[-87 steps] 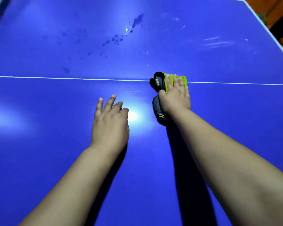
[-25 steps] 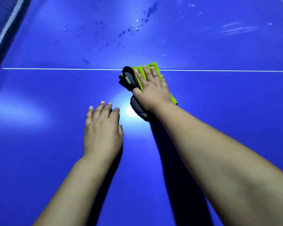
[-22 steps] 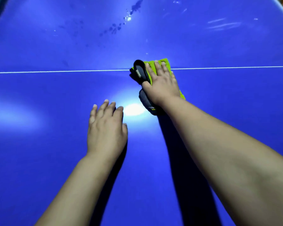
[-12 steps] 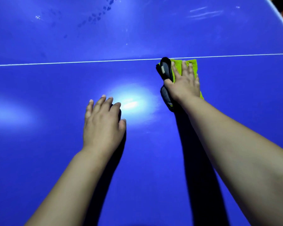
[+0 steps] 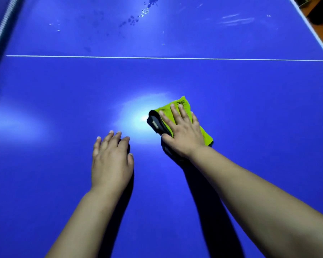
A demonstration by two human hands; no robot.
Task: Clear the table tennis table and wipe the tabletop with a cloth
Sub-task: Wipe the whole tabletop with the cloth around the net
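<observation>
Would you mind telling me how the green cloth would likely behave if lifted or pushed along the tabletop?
The cloth is folded with rumpled edges, so it would probably droop and unfold if lifted. Pressed flat under the right hand, it looks light. On the glossy tabletop it should slide easily when pushed.

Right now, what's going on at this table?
A person is wiping the blue table tennis tabletop. The right hand presses flat on a folded yellow-green cloth on the near side of the white line; the left hand rests flat beside it. Dark spots and streaks show beyond the line.
</observation>
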